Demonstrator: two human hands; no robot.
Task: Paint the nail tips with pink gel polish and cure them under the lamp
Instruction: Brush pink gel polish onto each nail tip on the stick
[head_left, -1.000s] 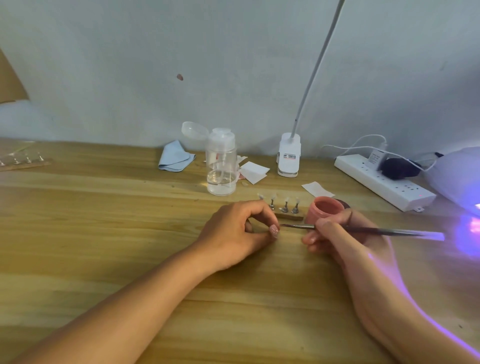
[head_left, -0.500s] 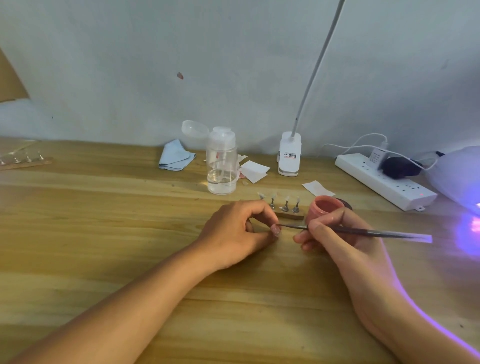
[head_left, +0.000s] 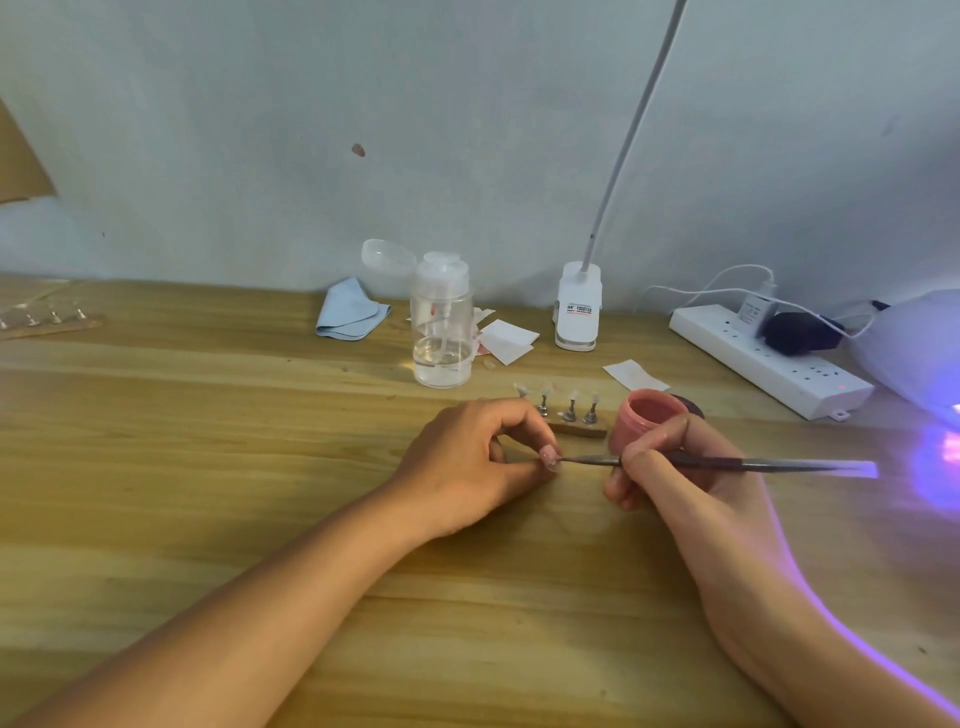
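Head view, with everything placed against the pink gel jar (head_left: 649, 415), open on the wooden table (head_left: 208, 467).

Just left of the jar, nearly touching it: a wooden stand (head_left: 576, 430) carrying a row of clear tips on metal pegs.

In front of the stand and left of the jar: the left hand (head_left: 467, 462). Rests on the table, fingers (head_left: 524, 470) curled together. Pinches a nail tip (head_left: 554, 462), small and mostly hidden by them.

Directly in front of the jar, partly covering it: the right hand (head_left: 691, 483), fingers clamped on a slim dark brush (head_left: 727, 461). Holds it almost level, bristle end reaching left to meet the pinched nail tip, clear handle end pointing right.

Far right of the jar, at the frame edge: the curing lamp (head_left: 914, 348). Casts violet light over the table and along the right forearm.

Behind and right of the jar: a white power strip (head_left: 769, 358) with plugs in it.

Behind and left of the jar: a clear pump bottle (head_left: 442, 332), a folded blue cloth (head_left: 350, 314), white paper squares (head_left: 509, 340), and a white clip base (head_left: 578, 309) with a thin stalk rising out of frame.
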